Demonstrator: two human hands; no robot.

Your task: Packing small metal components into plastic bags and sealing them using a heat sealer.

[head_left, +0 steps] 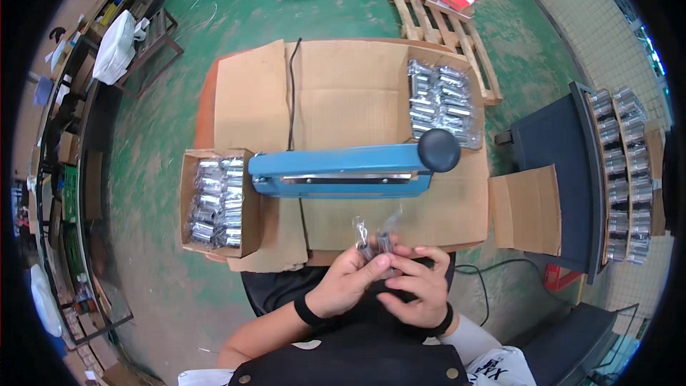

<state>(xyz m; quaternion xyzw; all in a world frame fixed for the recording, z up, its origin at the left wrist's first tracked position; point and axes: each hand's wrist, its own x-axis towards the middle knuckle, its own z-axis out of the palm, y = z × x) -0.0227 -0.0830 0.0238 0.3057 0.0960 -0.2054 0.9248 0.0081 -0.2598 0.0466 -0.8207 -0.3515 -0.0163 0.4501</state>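
Close in front of my body, both hands hold two grey metal cylinders side by side in clear plastic bags, whose loose ends stick up away from me. My left hand grips them from the left, its thumb pressed across their near ends. From the right, my right hand pinches the right-hand cylinder with thumb and fingertips, the lower fingers curled. Just beyond the hands lies a blue impulse sealer with a round black knob at its right end; neither hand touches it.
An open carton of bagged metal cylinders stands left of the sealer. Another filled carton sits at the table's far right. Cardboard covers the tabletop, crossed by a black cable. To the right, a dark cart bears rows of metal cylinders.
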